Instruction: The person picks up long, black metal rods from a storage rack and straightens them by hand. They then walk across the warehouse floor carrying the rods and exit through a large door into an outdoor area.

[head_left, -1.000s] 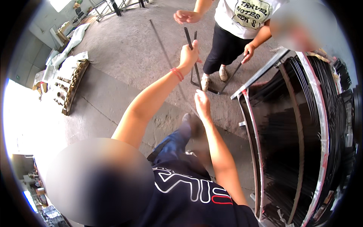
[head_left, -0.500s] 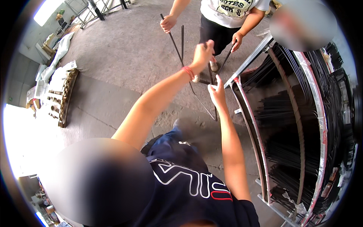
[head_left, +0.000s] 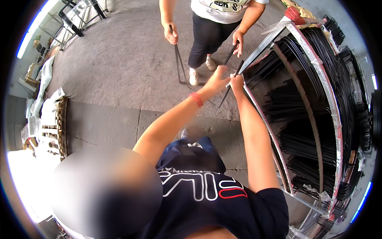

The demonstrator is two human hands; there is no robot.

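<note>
My right hand [head_left: 237, 82] is closed round a thin black bent rod [head_left: 225, 97], whose upper end sticks out above my fingers. Just left of it, my left hand [head_left: 217, 81] reaches forward with its fingers apart, slightly blurred, and nothing shows in it. A co-worker facing me holds another black bent rod [head_left: 177, 59], one end in the hand [head_left: 170, 34] at the left and the other by the hand [head_left: 238, 43] at the right. Its lower part runs behind my left hand, where the two rods overlap.
To my right stands a metal rack [head_left: 338, 131] stacked with many black rods [head_left: 308, 137]. The co-worker's shoes [head_left: 194, 77] are on the concrete floor just ahead. A wooden pallet [head_left: 62, 127] with white sheeting lies at the left, and black metal frames [head_left: 71, 24] stand far left.
My right hand has closed on a black rod and moved slightly up and right. My left hand has come lower, nearer to it. The co-worker's rod has shifted left in view.
</note>
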